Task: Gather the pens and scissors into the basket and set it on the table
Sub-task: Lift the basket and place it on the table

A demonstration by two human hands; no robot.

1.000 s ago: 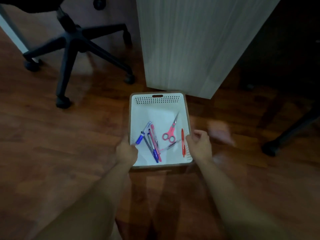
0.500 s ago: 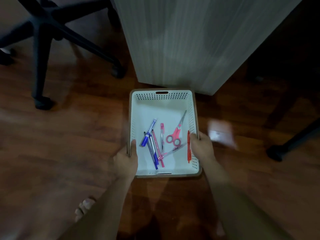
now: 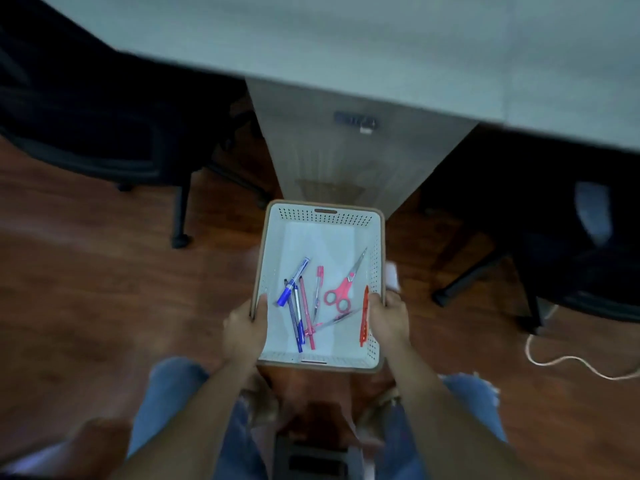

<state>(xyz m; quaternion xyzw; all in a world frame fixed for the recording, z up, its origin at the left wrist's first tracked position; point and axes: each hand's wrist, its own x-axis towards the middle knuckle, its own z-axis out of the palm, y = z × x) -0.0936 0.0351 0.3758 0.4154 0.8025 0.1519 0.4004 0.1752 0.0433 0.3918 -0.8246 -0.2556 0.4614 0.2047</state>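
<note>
A white perforated basket [image 3: 323, 217] with a brown rim hangs above the wooden floor, in front of my legs. My left hand [image 3: 244, 329] grips its left rim and my right hand [image 3: 389, 318] grips its right rim. Inside lie pink scissors [image 3: 341, 289], a blue marker [image 3: 292, 281], a red pen [image 3: 364, 315] along the right wall, and several blue, pink and clear pens [image 3: 304, 315] bunched at the near end. The pale table top [image 3: 346, 46] spans the upper part of the view, beyond the basket.
A grey drawer cabinet [image 3: 349, 157] with a lock stands under the table just behind the basket. Black office chairs sit at left [image 3: 104, 133] and right [image 3: 571, 258]. A white cord [image 3: 568, 360] trails on the floor at right. A small white paper [image 3: 391, 276] lies right of the basket.
The basket has come up off the floor in both hands, and the view has risen: the table top now shows above the cabinet and my jeans appear below.
</note>
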